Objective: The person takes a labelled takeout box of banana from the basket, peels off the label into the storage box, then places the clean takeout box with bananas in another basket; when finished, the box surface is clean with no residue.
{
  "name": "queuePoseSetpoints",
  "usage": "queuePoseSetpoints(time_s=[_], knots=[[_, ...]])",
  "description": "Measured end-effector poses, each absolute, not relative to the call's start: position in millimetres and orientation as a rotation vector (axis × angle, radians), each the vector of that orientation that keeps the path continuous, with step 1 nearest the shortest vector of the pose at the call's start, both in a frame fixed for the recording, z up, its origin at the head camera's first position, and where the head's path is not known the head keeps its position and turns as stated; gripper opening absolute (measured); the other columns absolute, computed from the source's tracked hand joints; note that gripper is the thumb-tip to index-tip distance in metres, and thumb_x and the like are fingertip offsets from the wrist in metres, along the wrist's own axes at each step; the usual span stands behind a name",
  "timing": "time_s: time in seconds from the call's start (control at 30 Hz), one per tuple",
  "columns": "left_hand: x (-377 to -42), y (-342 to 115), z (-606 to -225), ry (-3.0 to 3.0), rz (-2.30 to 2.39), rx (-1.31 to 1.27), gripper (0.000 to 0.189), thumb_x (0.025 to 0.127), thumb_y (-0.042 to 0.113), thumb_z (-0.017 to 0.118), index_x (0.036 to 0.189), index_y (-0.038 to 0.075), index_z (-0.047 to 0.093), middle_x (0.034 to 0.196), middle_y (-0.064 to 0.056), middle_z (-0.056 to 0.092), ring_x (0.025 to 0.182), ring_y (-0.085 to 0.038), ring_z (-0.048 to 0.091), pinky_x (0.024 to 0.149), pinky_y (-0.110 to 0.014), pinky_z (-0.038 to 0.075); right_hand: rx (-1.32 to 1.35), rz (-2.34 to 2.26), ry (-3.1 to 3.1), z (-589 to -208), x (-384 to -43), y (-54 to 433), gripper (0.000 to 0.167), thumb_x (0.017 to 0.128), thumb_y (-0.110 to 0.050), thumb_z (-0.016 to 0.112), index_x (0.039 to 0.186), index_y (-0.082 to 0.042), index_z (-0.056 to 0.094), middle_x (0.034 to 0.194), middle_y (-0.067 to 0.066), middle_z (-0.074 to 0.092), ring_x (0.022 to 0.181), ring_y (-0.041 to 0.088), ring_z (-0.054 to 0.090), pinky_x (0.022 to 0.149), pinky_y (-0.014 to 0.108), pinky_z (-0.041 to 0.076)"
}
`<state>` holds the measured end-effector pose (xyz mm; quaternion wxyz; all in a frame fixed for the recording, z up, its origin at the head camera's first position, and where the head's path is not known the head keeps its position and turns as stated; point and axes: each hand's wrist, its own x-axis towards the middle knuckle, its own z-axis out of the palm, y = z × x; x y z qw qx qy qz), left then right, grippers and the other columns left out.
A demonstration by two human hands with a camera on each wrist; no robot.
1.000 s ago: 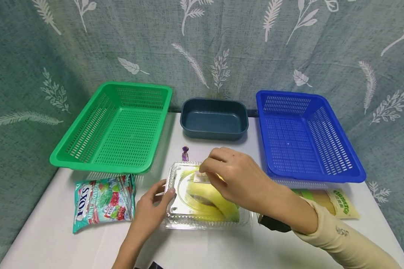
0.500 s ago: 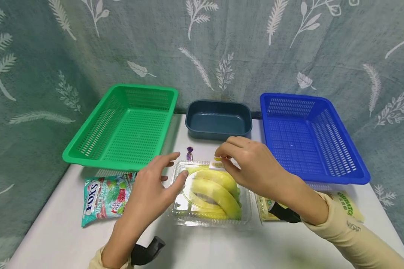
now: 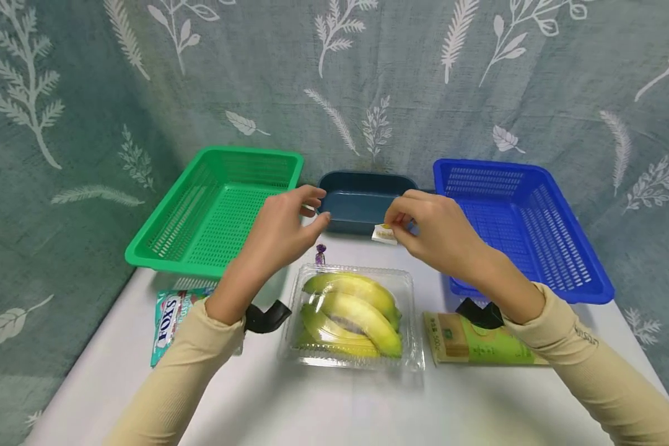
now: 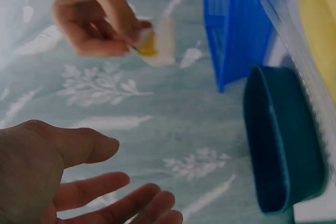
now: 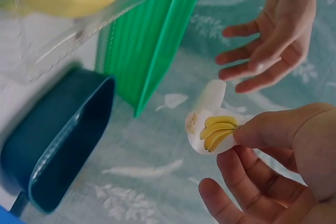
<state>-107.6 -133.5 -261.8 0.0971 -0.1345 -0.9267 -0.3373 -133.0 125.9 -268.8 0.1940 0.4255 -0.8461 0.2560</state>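
My right hand (image 3: pixel 437 229) pinches a small white sticker (image 5: pixel 212 129) with a picture of bananas on it, between thumb and index finger. In the head view it is raised just before the dark teal bin. Opposite it, my left hand (image 3: pixel 284 226) hovers with fingers spread and nothing in them, beside the bin's left end. Below both hands, a clear plastic clamshell box (image 3: pixel 409 291) stands closed on the white table, with yellow-green bananas (image 3: pixel 357 313) inside. A purple-wrapped candy (image 3: pixel 320 254) lies behind the box.
The green basket (image 3: pixel 173 263) stands back left, the dark teal bin (image 3: pixel 345 226) back middle, the blue basket (image 3: pixel 580 291) back right. A FOX'S candy bag (image 3: pixel 170 316) lies left, partly behind my left arm. Right of the box is a green-and-tan package (image 3: pixel 482 344).
My right hand has lifted the sticker off the box lid and moved it back, towards the teal bin. My left hand has let go of the box and risen.
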Motion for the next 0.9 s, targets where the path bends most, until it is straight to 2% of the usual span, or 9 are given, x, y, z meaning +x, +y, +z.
queuePoseSetpoints(time_s=[0.2,0.3,0.47,0.57,0.67,0.77,0.83,0.9], knots=[[-161,-137,-273,-2.844,-0.937,-0.306,0.037,0.096,0.016,0.064,0.130,0.002,0.062,0.116,-0.017,0.069,0.103,-0.029,0.067,0.084,-0.044,0.054,1.148,0.681,-2.439,-268,-156,125,0.013,0.085,0.005,0.070,0.084,-0.008,0.071,0.083,0.003,0.067,0.075,0.017,0.063,0.067,0.033,0.052],[-185,-137,-281,-2.906,-0.877,-0.247,0.038,0.097,0.016,0.060,0.133,0.003,0.060,0.118,-0.018,0.067,0.101,-0.031,0.065,0.080,-0.045,0.052,1.116,0.660,-2.491,-268,-168,123,0.012,0.085,0.004,0.068,0.084,-0.007,0.071,0.083,0.004,0.067,0.076,0.019,0.063,0.069,0.035,0.052],[-216,-135,-297,-2.984,-0.823,-0.156,0.042,0.097,0.015,0.055,0.138,0.005,0.056,0.110,-0.014,0.064,0.084,-0.028,0.058,0.069,-0.041,0.046,1.061,0.632,-2.588,-269,-185,119,0.011,0.087,0.002,0.066,0.086,-0.007,0.071,0.084,0.005,0.068,0.078,0.020,0.064,0.071,0.038,0.052],[-231,-132,-307,-3.022,-0.796,-0.122,0.044,0.098,0.014,0.053,0.141,0.004,0.052,0.097,-0.014,0.062,0.067,-0.022,0.046,0.063,-0.037,0.039,1.044,0.617,-2.625,-271,-194,117,0.011,0.088,0.002,0.065,0.087,-0.007,0.072,0.084,0.004,0.068,0.078,0.021,0.064,0.069,0.038,0.052],[-245,-128,-315,-3.066,-0.777,-0.090,0.048,0.098,0.012,0.051,0.145,0.003,0.047,0.094,-0.016,0.061,0.058,-0.019,0.037,0.060,-0.035,0.034,1.027,0.617,-2.656,-273,-204,114,0.013,0.088,0.002,0.063,0.088,-0.006,0.072,0.085,0.005,0.069,0.078,0.022,0.065,0.069,0.040,0.053],[-256,-126,-322,-3.102,-0.764,-0.041,0.052,0.097,0.009,0.049,0.148,0.002,0.041,0.113,-0.019,0.061,0.065,-0.020,0.041,0.063,-0.035,0.036,1.005,0.618,-2.693,-277,-215,113,0.014,0.088,0.003,0.062,0.089,-0.005,0.073,0.086,0.007,0.070,0.079,0.024,0.066,0.070,0.040,0.054],[-262,-126,-326,-3.121,-0.770,-0.004,0.054,0.097,0.008,0.048,0.149,0.001,0.039,0.128,-0.021,0.057,0.076,-0.024,0.047,0.067,-0.037,0.038,0.989,0.613,-2.718,-281,-221,111,0.014,0.088,0.004,0.062,0.090,-0.004,0.073,0.086,0.008,0.070,0.078,0.025,0.065,0.069,0.040,0.054],[-266,-126,-330,-3.138,-0.778,0.027,0.055,0.096,0.007,0.048,0.150,0.000,0.037,0.137,-0.023,0.052,0.089,-0.029,0.053,0.071,-0.039,0.041,0.974,0.606,-2.741,-284,-228,110,0.015,0.088,0.004,0.061,0.090,-0.004,0.073,0.086,0.009,0.070,0.075,0.025,0.065,0.066,0.040,0.053]])
